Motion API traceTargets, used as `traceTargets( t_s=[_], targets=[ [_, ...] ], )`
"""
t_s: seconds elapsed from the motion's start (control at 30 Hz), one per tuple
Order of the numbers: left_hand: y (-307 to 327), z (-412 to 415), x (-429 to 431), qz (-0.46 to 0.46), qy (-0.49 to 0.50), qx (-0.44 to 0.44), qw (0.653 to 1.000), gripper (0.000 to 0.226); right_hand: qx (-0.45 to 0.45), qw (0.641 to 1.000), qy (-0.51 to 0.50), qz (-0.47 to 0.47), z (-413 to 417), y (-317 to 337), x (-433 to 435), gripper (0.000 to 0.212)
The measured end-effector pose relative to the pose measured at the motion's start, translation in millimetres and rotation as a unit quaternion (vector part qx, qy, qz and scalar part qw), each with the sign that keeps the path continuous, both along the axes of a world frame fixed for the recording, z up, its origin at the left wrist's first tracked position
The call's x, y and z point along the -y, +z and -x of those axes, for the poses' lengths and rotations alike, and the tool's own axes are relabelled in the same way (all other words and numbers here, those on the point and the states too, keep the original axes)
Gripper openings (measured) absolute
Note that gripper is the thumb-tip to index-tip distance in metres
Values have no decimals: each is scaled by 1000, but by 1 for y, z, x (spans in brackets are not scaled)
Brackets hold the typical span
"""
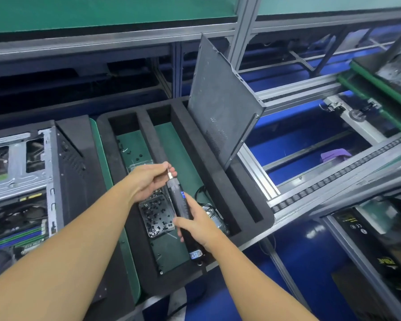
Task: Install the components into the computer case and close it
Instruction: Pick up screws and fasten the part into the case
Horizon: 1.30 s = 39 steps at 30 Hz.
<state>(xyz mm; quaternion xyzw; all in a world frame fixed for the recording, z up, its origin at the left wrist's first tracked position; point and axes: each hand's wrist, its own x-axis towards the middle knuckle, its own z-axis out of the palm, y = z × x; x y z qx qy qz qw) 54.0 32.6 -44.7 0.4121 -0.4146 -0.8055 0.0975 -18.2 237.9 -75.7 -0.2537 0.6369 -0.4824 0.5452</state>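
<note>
Over foam tray (190,140) | my right hand (195,225) wraps electric screwdriver (177,200) body | my left hand (148,179) pinches bit (169,170) at 11 o'clock

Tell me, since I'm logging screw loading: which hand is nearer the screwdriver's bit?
Left. The left hand pinches the bit itself; the right hand grips the screwdriver body lower down, nearer the person.

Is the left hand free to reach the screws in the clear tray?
Probably yes: the left hand is just over the uncovered clear tray, but its fingers pinch the bit of the screwdriver.
</note>
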Motion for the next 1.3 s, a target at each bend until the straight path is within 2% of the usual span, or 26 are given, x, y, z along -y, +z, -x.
traceTargets(
  t_s=[0.1, 0.17, 0.33, 0.47, 0.63, 0.77, 0.9, 1.03, 1.2, 1.3],
  targets=[
    [25, 0, 5, 27, 17, -18, 999, 21, -16, 999, 15, 29, -6, 23, 12, 81],
    [43, -7, 7, 41, 30, -44, 998, 16, -24, 997, 42, 52, -13, 41, 18, 92],
    [82, -48, 7, 65, 59, -80, 993, 20, -28, 991, 84, 105, -41, 84, 29, 105],
    [113, -98, 2, 107, 44, -73, 991, 32, -38, 988, 70, 129, -81, 109, 33, 101],
    [141, -182, -2, 202, 49, -16, 978, 39, -43, 984, 61, 162, -138, 133, 39, 100],
    [146, -273, -2, 346, -42, 97, 932, 36, -39, 981, 70, 175, -196, 149, 39, 104],
    [145, -350, -14, 494, -186, 220, 820, 43, -31, 981, 68, 180, -248, 152, 30, 104],
    [144, -396, -32, 490, -240, 245, 802, 48, -23, 976, 62, 207, -288, 150, 17, 98],
    [131, -422, -47, 447, -382, 245, 771, 61, -7, 978, 30, 208, -313, 145, -7, 89],
    [117, -427, -54, 493, -377, 236, 748, 74, 6, 978, 3, 206, -319, 142, -25, 88]
  ],
)
